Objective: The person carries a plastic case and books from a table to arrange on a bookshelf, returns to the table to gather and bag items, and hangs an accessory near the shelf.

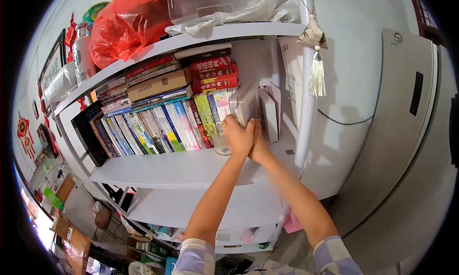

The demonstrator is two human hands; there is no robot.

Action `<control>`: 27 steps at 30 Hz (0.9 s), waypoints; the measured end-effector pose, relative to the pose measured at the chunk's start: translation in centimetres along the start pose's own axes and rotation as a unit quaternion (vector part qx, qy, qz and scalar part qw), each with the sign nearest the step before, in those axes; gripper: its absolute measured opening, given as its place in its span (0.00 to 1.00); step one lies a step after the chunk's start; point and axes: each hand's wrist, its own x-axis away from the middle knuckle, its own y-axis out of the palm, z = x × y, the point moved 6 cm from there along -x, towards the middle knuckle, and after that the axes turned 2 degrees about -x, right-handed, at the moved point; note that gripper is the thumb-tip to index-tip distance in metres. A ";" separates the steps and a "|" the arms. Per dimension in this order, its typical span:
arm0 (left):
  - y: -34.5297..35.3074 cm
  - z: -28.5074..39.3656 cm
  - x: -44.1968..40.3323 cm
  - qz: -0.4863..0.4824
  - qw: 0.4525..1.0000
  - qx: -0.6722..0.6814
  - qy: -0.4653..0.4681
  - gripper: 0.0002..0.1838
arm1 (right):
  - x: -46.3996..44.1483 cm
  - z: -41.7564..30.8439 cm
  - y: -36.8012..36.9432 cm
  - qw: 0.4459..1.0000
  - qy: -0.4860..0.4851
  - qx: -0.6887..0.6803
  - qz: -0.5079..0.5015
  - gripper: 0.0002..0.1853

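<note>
On the upper shelf, a clear plastic box [245,99] stands at the right end of the book row. My left hand [237,135] grips its lower left side, fingers curled round it. Pressed close beside it, my right hand [258,145] holds the box's lower right side; its fingers are partly hidden. A clear ribbed cup [222,145] sits on the shelf just left of my left hand. To the right of the box, a white box-like item [269,113] stands upright. Upright books [173,124] line the shelf to the left.
Red dictionaries [215,74] and other books lie stacked on the upright row. Above, the top board [229,30] carries a red plastic bag [129,26] and a clear bin [205,2]. A tasselled ornament [316,74] hangs at the right post. A fridge [387,122] stands to the right.
</note>
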 end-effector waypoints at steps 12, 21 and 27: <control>1.9 -0.8 1.9 -0.104 0.991 -0.002 0.088 0.23 | -3.6 9.2 1.7 0.986 0.154 -0.055 -0.044 0.19; 2.5 -4.2 3.5 -0.221 0.971 0.084 0.030 0.19 | -3.9 12.2 4.1 0.946 0.268 -0.179 -0.047 0.29; 0.7 -1.7 3.3 -0.150 0.984 0.048 0.082 0.20 | -3.4 10.4 3.0 0.912 0.307 -0.267 -0.049 0.29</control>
